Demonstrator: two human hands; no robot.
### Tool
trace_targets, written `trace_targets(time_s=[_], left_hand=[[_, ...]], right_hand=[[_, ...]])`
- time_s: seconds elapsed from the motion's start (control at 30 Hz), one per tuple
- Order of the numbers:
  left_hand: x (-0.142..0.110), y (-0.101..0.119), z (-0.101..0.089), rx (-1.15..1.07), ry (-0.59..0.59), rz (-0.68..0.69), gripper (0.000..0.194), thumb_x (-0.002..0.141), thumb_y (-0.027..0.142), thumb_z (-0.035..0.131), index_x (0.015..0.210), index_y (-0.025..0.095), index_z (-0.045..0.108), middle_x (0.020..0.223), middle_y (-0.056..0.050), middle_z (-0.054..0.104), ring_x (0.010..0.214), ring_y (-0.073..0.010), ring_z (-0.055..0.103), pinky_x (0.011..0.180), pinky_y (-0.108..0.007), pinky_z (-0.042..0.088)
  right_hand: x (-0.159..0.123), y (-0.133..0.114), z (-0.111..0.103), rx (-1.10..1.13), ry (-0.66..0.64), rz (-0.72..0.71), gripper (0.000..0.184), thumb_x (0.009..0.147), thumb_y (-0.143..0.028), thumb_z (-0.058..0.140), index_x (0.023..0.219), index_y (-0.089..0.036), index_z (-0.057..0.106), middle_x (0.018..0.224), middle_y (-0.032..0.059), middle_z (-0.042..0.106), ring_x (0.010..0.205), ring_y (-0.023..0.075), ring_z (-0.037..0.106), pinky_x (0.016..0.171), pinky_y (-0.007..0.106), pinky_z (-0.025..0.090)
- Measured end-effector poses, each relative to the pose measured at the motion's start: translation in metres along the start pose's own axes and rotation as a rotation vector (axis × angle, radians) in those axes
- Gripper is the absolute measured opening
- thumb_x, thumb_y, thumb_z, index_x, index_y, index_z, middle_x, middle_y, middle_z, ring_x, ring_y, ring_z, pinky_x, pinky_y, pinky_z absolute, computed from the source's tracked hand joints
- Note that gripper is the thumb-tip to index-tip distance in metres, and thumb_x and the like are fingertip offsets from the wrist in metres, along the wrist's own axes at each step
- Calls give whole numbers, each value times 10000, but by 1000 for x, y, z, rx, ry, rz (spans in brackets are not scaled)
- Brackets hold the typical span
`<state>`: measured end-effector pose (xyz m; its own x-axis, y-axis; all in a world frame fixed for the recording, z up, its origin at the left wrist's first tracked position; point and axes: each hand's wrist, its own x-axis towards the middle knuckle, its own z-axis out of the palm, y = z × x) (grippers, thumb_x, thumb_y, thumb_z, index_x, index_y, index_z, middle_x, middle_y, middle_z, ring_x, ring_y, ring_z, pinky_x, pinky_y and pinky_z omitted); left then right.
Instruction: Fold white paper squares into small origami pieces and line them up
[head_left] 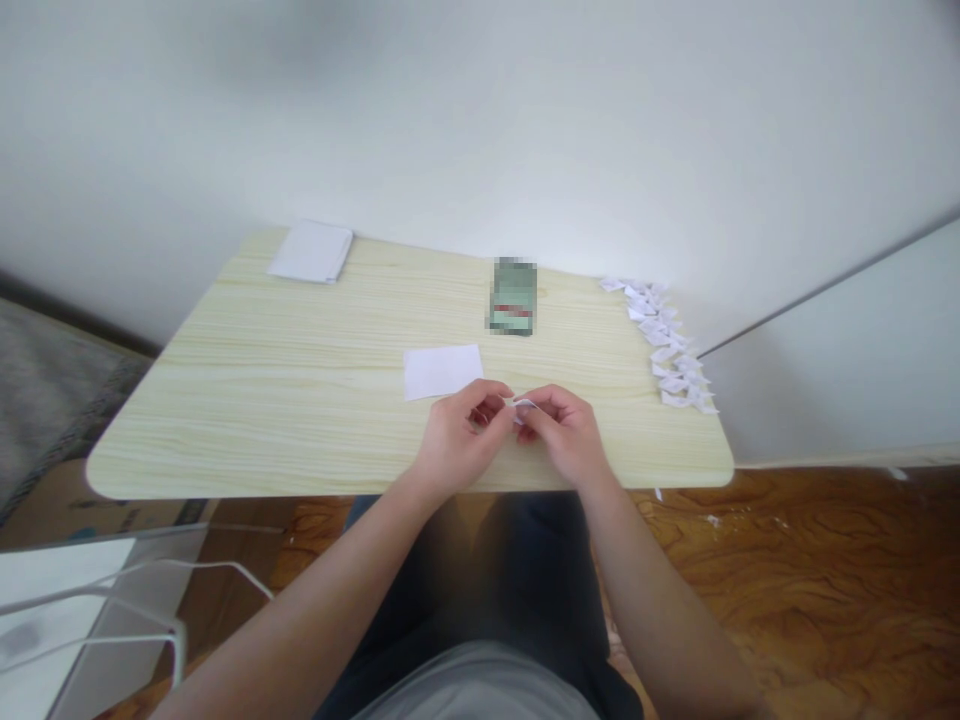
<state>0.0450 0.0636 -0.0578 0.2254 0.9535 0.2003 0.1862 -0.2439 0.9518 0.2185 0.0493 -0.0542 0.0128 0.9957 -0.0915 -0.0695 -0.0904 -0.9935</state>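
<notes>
Close to the table's front edge, my left hand (pixel 466 432) and my right hand (pixel 559 428) meet over a small folded piece of white paper (pixel 523 404). Fingers and thumbs of both hands pinch it, and they hide most of its shape. Just beyond my left hand a white paper sheet (pixel 441 371) lies flat on the table. Along the right edge stand several small folded white paper figures (pixel 664 335) in a crowded row.
A stack of white paper (pixel 311 250) rests at the table's (pixel 247 400) back left. Behind my hands lies a pixelated green rectangular object (pixel 513 297). The wall (pixel 480 130) borders the far edge. White cables or tubes (pixel 180 600) and a cardboard box (pixel 97 505) are at lower left.
</notes>
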Motion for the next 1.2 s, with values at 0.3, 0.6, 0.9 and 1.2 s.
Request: trace_targets(time_s=[0.3, 0.6, 0.9, 1.2], left_hand=[[4, -1, -2, -96, -29, -30, 71, 887, 240, 702, 926, 182, 714, 816, -33, 726, 761, -173, 680, 726, -301, 536], [6, -3, -5, -157, -51, -8, 51, 865, 221, 707, 900, 185, 713, 813, -34, 704, 766, -172, 656, 722, -304, 527], [4, -11, -6, -120, -13, 31, 42, 835, 160, 685, 856, 193, 699, 850, -31, 706, 824, -180, 659, 803, -324, 530], [3, -7, -4, -31, 32, 67, 32, 876, 209, 677, 907, 207, 676, 902, -37, 703, 857, -188, 661, 825, -337, 527]], right_hand=[[-2, 1, 1, 1, -13, -27, 75, 864, -303, 757, 908, -242, 756, 710, -10, 748, 599, 155, 681, 609, 294, 570], [-3, 1, -4, -18, -57, -50, 131, 833, -326, 807, 921, -237, 767, 745, -2, 766, 665, 159, 697, 668, 304, 569], [-1, 3, -7, -14, -70, -10, 276, 837, -404, 811, 1043, -231, 749, 749, -2, 764, 680, 159, 702, 675, 299, 570], [0, 0, -10, -31, -51, -7, 262, 803, -426, 847, 914, -210, 749, 735, 10, 770, 685, 165, 720, 696, 309, 594]])
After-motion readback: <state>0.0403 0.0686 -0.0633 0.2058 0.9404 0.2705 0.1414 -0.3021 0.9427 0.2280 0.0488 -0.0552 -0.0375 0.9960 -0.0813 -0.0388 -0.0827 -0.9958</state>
